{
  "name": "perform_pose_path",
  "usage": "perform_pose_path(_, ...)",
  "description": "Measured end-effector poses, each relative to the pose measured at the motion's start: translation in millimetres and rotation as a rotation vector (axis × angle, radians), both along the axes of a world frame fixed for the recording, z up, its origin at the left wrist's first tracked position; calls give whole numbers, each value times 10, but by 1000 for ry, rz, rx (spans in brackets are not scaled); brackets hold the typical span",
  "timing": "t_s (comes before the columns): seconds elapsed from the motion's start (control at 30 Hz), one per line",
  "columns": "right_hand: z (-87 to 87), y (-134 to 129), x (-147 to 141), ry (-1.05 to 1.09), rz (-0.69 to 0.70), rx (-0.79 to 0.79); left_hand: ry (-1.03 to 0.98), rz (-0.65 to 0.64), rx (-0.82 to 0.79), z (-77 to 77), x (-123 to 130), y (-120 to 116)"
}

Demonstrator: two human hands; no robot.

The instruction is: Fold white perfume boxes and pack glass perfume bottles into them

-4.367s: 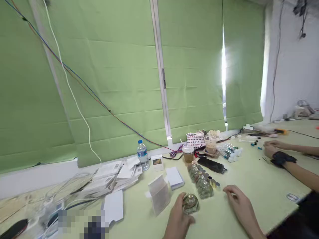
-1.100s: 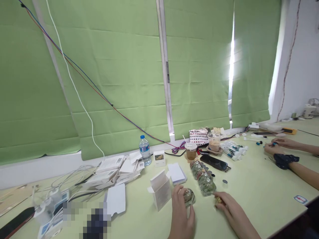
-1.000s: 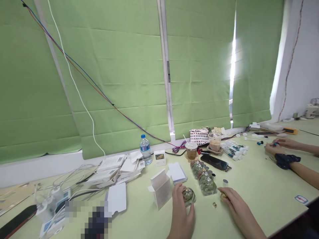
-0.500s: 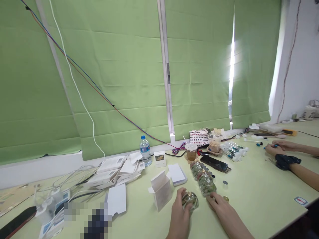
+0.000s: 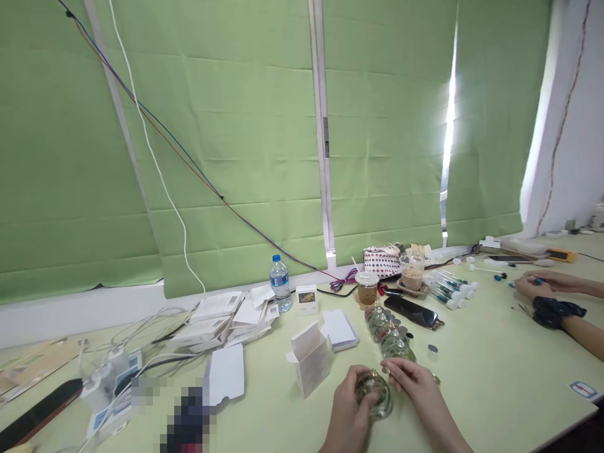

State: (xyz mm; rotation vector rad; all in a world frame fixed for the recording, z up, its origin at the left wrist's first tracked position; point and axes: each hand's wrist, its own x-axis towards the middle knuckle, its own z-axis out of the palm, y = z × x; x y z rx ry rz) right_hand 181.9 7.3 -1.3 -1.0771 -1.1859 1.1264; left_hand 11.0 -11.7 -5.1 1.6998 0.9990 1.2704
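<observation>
My left hand [image 5: 350, 406] is closed round a clear, round bauble [image 5: 380, 402] with a greenish inside and a gold-coloured cap at its top. Just right of that cap, my right hand [image 5: 421, 391] pinches thumb and fingers together; whatever lies between the fingertips is too small to make out. Beyond my right hand, a row of similar baubles [image 5: 395, 343] runs away from me across the table. Left of my hands stands an open white box [image 5: 312, 368] with its flaps up. A white flat box [image 5: 340, 329] lies behind it.
A phone [image 5: 412, 311], small round discs [image 5: 433, 348] and drink cups [image 5: 367, 289] sit beyond the baubles. Left are a water bottle [image 5: 281, 286], flattened boxes [image 5: 202, 327], and cables by a power strip [image 5: 101, 409]. Another person's hands [image 5: 538, 286] work at right.
My right hand has moved from beside the bauble row to the cap of the held bauble, its fingers now pinched. The view has shifted slightly left.
</observation>
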Motion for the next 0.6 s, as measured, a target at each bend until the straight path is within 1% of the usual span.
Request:
perform_pose_path(0.07,-4,19,-86,172,-27,-75,-17,-45,15,4,3,-5)
perform_pose_path(0.13,-24,21,-169,319,-21,-137,-47,-96,8,-8,10,0)
perform_pose_path(0.23,-62,12,-257,443,12,-202,-129,-145,-32,-63,24,29)
perform_pose_path(0.33,-110,17,-288,481,19,-215,-199,-166,-68,-145,41,69)
perform_pose_path(0.43,-162,32,-285,501,41,-227,-224,-156,-104,-218,60,97)
perform_pose_path(0.6,-204,41,-269,471,52,-238,-302,-152,-213,-265,79,114)
